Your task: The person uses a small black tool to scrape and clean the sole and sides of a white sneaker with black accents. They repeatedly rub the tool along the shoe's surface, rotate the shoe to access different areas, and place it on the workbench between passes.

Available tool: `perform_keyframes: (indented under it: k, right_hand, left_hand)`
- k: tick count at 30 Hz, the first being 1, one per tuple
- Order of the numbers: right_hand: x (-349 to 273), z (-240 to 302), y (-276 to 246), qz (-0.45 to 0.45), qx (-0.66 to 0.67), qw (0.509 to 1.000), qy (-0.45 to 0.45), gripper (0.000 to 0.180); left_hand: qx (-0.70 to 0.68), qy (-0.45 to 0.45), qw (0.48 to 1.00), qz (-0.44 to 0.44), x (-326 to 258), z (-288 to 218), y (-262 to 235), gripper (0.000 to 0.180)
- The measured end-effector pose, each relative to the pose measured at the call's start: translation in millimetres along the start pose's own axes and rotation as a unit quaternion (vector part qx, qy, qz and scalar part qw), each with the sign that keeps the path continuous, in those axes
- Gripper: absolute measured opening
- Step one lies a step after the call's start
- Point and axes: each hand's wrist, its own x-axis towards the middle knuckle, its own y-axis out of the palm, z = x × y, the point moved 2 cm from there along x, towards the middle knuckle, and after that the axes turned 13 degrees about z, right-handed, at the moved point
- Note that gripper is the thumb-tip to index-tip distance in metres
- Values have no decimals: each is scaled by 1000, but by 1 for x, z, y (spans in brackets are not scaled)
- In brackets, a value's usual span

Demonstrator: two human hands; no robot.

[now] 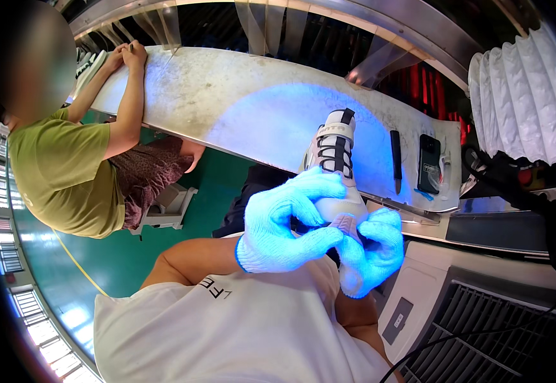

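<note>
Workbench (227, 96), long and pale, runs across the view under a patch of bluish light, with a co-worker in a green shirt (61, 172) leaning over its far left end and, to the right, a dark phone (428, 163) and a slim dark tool (396, 159) lying near each other (neither touched). Sneaker (334, 159), white and grey with black laces, is held toe-up into that light just before the bench edge, probably so its surface shows plainly. Left hand (287, 220), in a pale blue knit glove, curls closed round its heel end from the left, while the likewise gloved right hand (370, 250) wraps it from below, fingers folded against the sole.
</note>
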Motion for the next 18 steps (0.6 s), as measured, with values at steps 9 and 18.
perform_keyframes:
  k: [9, 18]
  right_hand:
    - [-2, 6, 10, -47, 99, 990, 86, 53]
    - [0, 11, 5, 58, 42, 990, 119, 65]
  left_hand:
    - [-75, -51, 995, 27, 1, -4, -12, 43]
    - [-64, -196, 966, 157, 8, -4, -30, 48]
